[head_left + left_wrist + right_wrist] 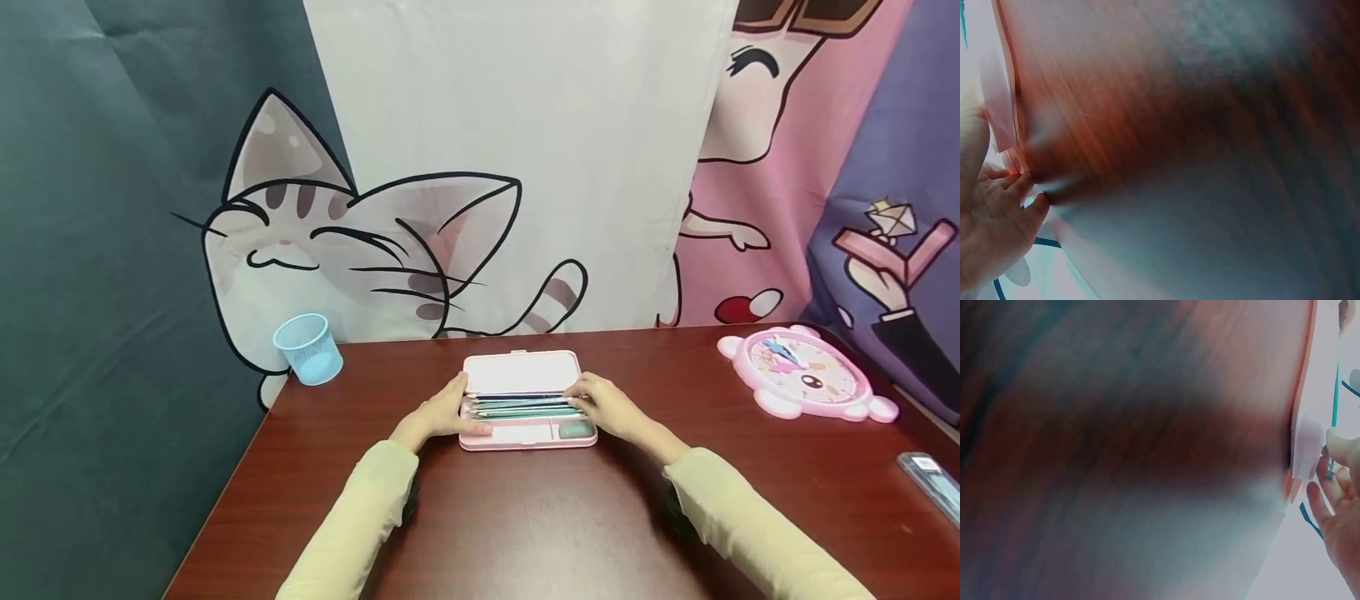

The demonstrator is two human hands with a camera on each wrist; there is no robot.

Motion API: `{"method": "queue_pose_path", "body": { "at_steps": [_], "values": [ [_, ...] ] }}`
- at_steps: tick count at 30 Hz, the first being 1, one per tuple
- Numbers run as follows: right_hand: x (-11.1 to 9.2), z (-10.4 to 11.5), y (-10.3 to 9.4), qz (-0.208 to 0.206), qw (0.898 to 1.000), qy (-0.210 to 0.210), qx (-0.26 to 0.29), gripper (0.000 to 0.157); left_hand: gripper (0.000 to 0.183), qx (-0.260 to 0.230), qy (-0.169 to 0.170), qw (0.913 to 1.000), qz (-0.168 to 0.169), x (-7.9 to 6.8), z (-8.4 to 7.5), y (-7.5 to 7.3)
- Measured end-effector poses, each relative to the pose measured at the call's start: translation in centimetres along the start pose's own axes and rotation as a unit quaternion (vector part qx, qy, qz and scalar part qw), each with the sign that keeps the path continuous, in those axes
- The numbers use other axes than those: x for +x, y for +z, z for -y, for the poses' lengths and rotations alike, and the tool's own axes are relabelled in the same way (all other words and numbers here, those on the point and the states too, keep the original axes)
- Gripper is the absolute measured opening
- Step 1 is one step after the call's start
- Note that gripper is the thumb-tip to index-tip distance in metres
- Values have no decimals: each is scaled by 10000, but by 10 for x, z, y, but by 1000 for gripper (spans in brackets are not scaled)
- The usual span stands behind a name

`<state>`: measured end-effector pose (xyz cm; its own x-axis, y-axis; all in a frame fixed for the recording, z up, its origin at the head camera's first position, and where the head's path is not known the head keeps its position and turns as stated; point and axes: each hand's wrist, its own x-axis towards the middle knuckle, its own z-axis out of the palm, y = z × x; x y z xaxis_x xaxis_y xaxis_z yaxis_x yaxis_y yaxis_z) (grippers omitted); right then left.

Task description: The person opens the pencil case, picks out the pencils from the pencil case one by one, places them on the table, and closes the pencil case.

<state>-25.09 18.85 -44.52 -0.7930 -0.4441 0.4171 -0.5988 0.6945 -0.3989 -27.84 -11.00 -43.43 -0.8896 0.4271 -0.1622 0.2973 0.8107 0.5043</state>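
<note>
An open pink pencil case [516, 434] lies on the table with its white-lined lid [522, 372] tipped back. Several pencils [521, 412] in blue and green shades lie lengthwise in it, and a grey-green block [576, 429] fills its front right compartment. My left hand [448, 410] grips the case's left end, thumb over the front rim; in the left wrist view its fingers [1019, 187] are by the end wall. At the right end, my right hand [606, 406] pinches the end of a green pencil [1335, 403], near its metal band.
A light blue mesh cup [309, 350] stands at the table's back left. A pink animal-shaped clock [806, 372] lies at the back right, and a grey flat package [932, 483] lies near the right edge. A cartoon curtain [540, 167] hangs behind the brown table [525, 517].
</note>
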Motion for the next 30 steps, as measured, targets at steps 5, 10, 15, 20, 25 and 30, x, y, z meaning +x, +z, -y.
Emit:
{"method": "queue_pose_path", "body": {
  "at_steps": [5, 10, 15, 20, 25, 30],
  "values": [
    [4, -16, -19, -901, 9944, -557, -37, 12, 112, 12, -139, 9999, -45, 4, 3, -6],
    [0, -38, -51, -1355, 9877, -669, -391, 13, 113, 27, -244, 9997, -88, 4, 4, -14],
    [-14, -69, -80, -1504, 9856, -226, -742, 14, 114, -51, -236, 9996, -138, 3, 6, -17],
    [-40, -101, -88, -1369, 9858, 337, -910, 12, 112, -81, -193, 9997, -89, 1, 7, -11],
    [-64, -121, -81, -1110, 9869, 386, -1106, 11, 112, -128, -95, 9999, 2, 0, 4, -2],
    [-67, -127, -75, -1048, 9825, -134, -1532, 15, 113, -122, 42, 9999, 23, -2, 0, 2]
  ]
}}
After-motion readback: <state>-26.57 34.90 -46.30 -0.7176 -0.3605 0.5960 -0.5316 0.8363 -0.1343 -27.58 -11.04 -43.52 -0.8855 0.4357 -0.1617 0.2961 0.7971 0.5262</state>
